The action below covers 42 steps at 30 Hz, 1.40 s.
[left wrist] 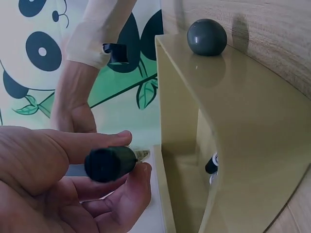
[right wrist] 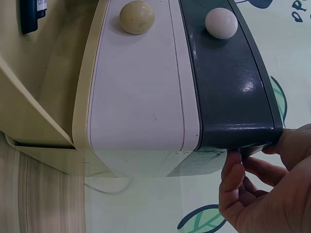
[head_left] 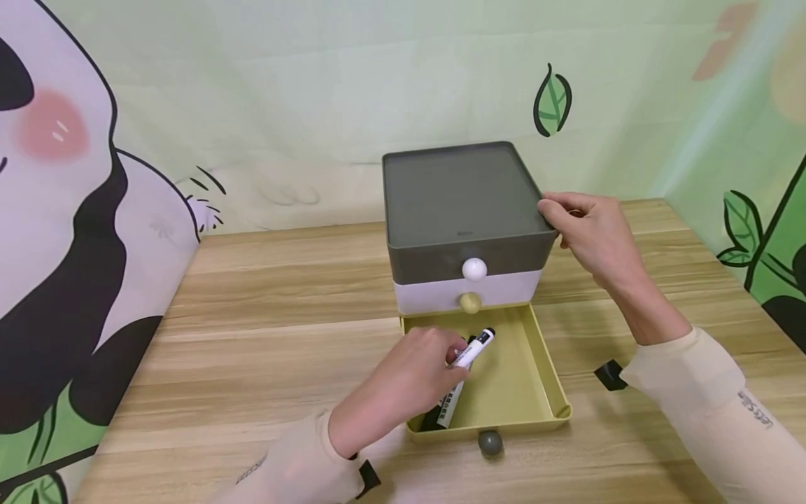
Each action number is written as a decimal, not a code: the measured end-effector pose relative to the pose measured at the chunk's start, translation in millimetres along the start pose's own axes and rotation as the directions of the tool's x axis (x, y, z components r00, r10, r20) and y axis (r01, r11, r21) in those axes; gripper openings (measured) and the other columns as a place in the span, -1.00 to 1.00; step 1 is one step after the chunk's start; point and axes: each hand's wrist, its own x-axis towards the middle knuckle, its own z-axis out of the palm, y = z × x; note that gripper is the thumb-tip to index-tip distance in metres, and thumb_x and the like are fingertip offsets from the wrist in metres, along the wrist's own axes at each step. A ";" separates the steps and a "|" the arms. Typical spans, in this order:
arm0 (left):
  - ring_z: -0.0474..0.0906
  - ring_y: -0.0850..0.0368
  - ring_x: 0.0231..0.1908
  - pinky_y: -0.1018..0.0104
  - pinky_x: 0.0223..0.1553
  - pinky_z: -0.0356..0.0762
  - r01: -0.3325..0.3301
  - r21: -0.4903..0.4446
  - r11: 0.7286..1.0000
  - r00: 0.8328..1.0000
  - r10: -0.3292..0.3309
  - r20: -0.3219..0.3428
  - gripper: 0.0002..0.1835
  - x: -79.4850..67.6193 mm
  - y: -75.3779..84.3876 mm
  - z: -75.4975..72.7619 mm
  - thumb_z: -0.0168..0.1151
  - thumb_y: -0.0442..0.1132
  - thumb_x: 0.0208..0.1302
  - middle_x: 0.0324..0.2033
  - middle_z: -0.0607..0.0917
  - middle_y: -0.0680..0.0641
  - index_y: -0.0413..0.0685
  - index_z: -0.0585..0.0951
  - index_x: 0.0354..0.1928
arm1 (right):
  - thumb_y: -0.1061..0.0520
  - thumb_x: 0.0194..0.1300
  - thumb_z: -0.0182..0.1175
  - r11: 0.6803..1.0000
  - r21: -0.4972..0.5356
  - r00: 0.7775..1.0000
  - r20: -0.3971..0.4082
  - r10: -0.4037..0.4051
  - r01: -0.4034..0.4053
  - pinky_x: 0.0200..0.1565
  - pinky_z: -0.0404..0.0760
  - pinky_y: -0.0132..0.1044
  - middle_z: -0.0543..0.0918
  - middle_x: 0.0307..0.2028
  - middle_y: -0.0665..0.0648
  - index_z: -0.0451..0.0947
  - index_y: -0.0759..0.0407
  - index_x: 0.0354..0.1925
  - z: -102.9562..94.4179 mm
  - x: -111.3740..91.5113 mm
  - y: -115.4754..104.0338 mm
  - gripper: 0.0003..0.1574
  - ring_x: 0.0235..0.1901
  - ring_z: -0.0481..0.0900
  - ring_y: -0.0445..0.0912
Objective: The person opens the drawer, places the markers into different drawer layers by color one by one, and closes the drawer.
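Note:
My left hand (head_left: 406, 371) pinches a white marker (head_left: 474, 348) with a black cap between thumb and fingers, tilted above the pulled-out yellow drawer (head_left: 510, 378). In the left wrist view the held marker (left wrist: 112, 164) points its dark end at the camera. Below that hand, another black-and-white marker (head_left: 450, 409) lies along the drawer's left side, partly hidden by the hand. My right hand (head_left: 595, 234) grips the top right edge of the stacked drawer box (head_left: 462, 199), thumb at the rim and fingers against the side.
The box has a dark grey top tier with a white knob (head_left: 474, 269) and a white tier with a yellow knob (head_left: 469, 302). A grey knob (head_left: 490, 444) sticks out from the open drawer's front. Behind the wooden table (head_left: 283, 350) hangs a printed panda backdrop (head_left: 283, 105).

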 end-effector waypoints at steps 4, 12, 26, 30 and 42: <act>0.44 0.24 -0.58 0.44 -0.60 0.45 0.020 0.001 1.000 1.000 -0.020 -0.004 -0.94 7.2 2.0 5.1 0.42 -0.38 0.26 -0.62 0.56 0.09 -0.15 0.71 -0.35 | -0.08 0.50 0.21 1.000 0.005 1.000 0.001 0.001 -0.001 -0.40 0.54 -0.42 0.70 -0.09 0.14 0.67 0.21 0.22 0.2 0.5 0.2 -0.48 -0.43 0.51 -0.18; 0.39 0.25 -0.64 0.43 -0.63 0.38 0.055 -0.001 0.998 0.998 -0.055 -0.001 -0.88 17.2 5.6 13.3 0.43 -0.36 0.25 -0.70 0.48 0.11 -0.07 0.69 -0.43 | -0.08 0.50 0.20 1.000 0.010 1.000 0.010 0.012 -0.012 -0.40 0.53 -0.43 0.70 -0.06 0.13 0.65 0.22 0.24 -0.6 2.7 3.0 -0.47 -0.43 0.50 -0.20; 0.41 0.27 -0.65 0.44 -0.65 0.39 0.042 -0.045 0.998 0.999 -0.043 -0.009 -0.92 26.4 7.7 23.2 0.45 -0.35 0.26 -0.64 0.60 0.06 -0.17 0.70 -0.31 | -0.04 0.51 0.20 1.000 0.021 1.000 0.020 0.015 -0.016 -0.41 0.51 -0.45 0.69 -0.13 0.02 0.64 0.25 0.24 0.5 4.6 6.6 -0.48 -0.44 0.49 -0.22; 0.47 0.27 -0.57 0.45 -0.57 0.45 0.051 -0.050 0.997 0.999 -0.051 -0.015 -0.75 26.8 9.0 25.5 0.48 -0.31 0.26 -0.53 0.67 0.02 -0.29 0.72 -0.09 | -0.05 0.51 0.20 1.000 0.026 1.000 0.022 0.012 -0.012 -0.41 0.52 -0.45 0.69 -0.15 0.01 0.64 0.25 0.24 0.6 3.4 6.3 -0.48 -0.43 0.50 -0.21; 0.50 0.34 -0.49 0.48 -0.44 0.51 -0.042 -0.054 0.998 0.995 0.037 -0.091 -0.82 -8.8 14.7 20.8 0.44 -0.20 0.33 -0.51 0.64 0.13 -0.16 0.76 -0.16 | -0.10 0.50 0.21 1.000 0.008 1.000 0.001 0.001 -0.001 -0.39 0.54 -0.42 0.71 -0.08 0.14 0.66 0.21 0.22 0.5 -0.3 0.5 -0.47 -0.41 0.53 -0.15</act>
